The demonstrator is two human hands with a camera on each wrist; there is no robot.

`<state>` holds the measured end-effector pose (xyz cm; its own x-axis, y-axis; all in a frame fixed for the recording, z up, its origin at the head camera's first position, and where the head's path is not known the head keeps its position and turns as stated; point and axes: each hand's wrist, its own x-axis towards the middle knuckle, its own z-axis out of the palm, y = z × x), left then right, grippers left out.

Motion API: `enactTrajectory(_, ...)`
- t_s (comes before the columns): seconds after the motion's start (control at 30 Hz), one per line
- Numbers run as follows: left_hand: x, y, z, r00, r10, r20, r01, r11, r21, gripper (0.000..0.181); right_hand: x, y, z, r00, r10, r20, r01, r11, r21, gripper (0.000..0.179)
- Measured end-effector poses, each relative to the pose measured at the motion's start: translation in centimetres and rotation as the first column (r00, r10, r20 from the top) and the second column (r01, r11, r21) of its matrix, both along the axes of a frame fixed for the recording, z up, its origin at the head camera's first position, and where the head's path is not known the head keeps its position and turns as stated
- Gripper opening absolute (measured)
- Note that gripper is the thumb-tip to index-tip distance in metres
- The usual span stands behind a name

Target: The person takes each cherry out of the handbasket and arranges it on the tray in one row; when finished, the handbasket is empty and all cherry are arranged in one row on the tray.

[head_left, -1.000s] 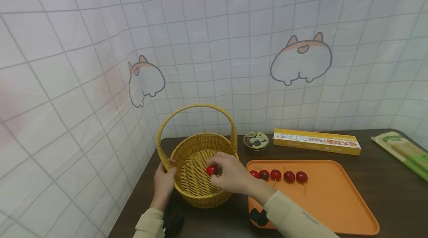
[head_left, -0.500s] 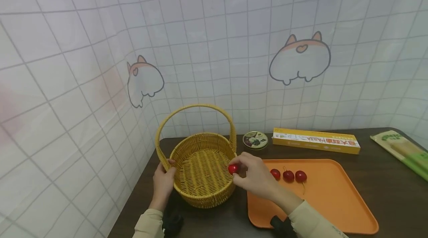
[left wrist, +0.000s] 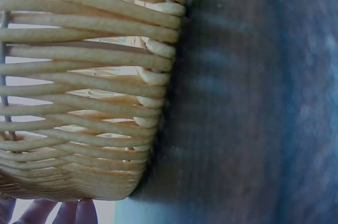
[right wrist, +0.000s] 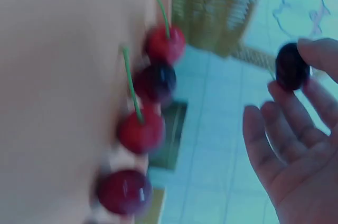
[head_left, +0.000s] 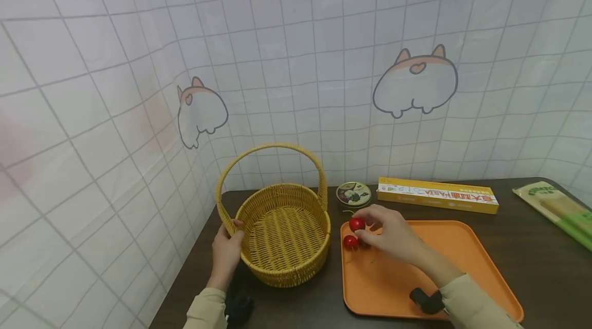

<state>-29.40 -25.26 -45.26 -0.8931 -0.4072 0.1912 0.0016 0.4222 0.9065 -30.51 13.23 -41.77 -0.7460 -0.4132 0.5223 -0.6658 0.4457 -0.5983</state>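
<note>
A yellow woven basket (head_left: 283,247) with a tall arched handle stands on the dark table. My left hand (head_left: 225,253) grips its left side near the foot of the handle; fingertips (left wrist: 84,212) show at the bottom of the left wrist view. Above the far left corner of the orange tray (head_left: 430,288), my right hand (head_left: 395,235) pinches a cherry (head_left: 356,224) between thumb and fingers. In the right wrist view this held cherry (right wrist: 292,66) looks dark. Below it a red cherry (head_left: 350,242) lies on the tray. More cherries (right wrist: 141,130) line up there, mostly hidden by my hand in the head view.
Behind the tray stand a round tin (head_left: 353,194) and a long yellow pasta box (head_left: 437,196). A green and beige packet (head_left: 557,211) lies at the far right. A white gridded curtain (head_left: 296,72) hangs behind and to the left of the table.
My right hand has moved right with the cherry, from over the basket, past its rim, to above the tray's far left corner. My left hand and the basket have stayed in place.
</note>
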Motion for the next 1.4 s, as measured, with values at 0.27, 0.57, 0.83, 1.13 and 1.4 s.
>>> enactTrajectory(0.27,0.0,0.0,0.1,1.0,0.007,0.003,-0.007,1.0,-0.001,0.025,-0.9,4.9,0.4,0.996,-0.074,0.052,0.071,0.995,0.066,0.03)
enactTrajectory(0.57,-0.2,0.1,0.3,1.0,0.019,0.004,-0.019,1.0,0.009,0.024,-1.1,10.2,0.5,0.981,-0.182,0.069,0.167,0.968,0.186,0.033)
enactTrajectory(0.83,-0.1,0.0,0.3,1.0,0.016,0.014,-0.016,1.0,-0.003,0.025,-1.9,13.1,-0.2,0.971,-0.212,0.108,0.183,0.955,0.234,0.03)
enactTrajectory(1.13,0.1,0.1,-0.1,1.0,0.02,0.008,-0.02,1.0,-0.013,0.024,-2.3,15.8,-1.7,0.96,-0.238,0.148,0.191,0.942,0.277,0.022)
enactTrajectory(1.4,0.0,0.0,-0.1,1.0,0.016,0.001,-0.016,1.0,-0.006,0.024,-2.5,16.7,-2.1,0.947,-0.203,0.248,0.125,0.946,0.298,0.022)
